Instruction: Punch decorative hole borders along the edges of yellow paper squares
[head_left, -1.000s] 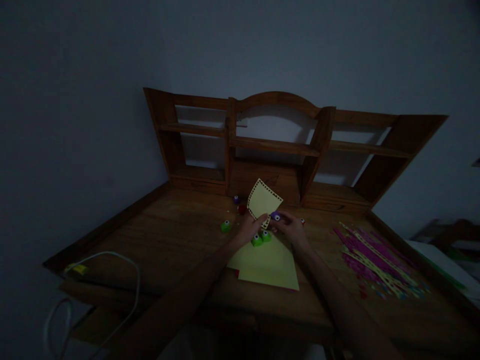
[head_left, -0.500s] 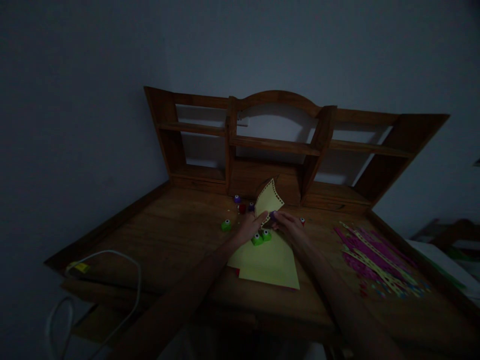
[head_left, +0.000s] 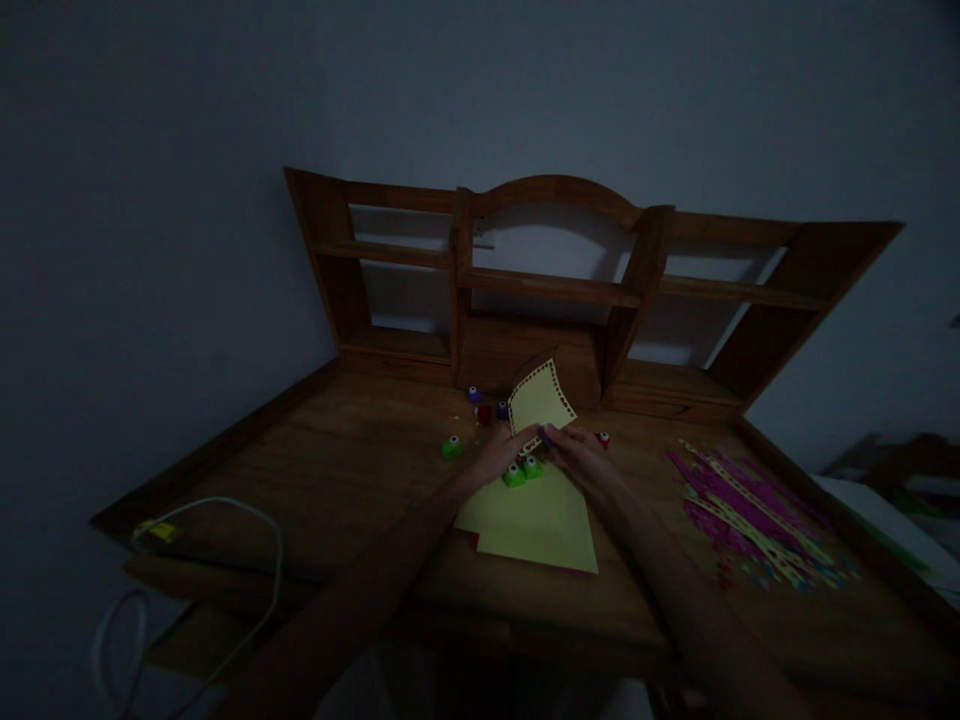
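Note:
In dim light my left hand pinches the lower corner of a small yellow paper piece with punched holes along its edges, held upright above the wooden desk. My right hand is closed around a small purple punch pressed at the paper's lower edge. Two green punches sit just below both hands on a stack of yellow sheets.
Another green punch lies to the left; purple and red punches sit behind it. A red punch is at the right. Pink and yellow punched strips cover the desk's right side. A white cable loops at the left edge. Shelves rise behind.
The yellow paper piece has turned in my hands, going from face-on to angled and then partly back. Both hands stay in place.

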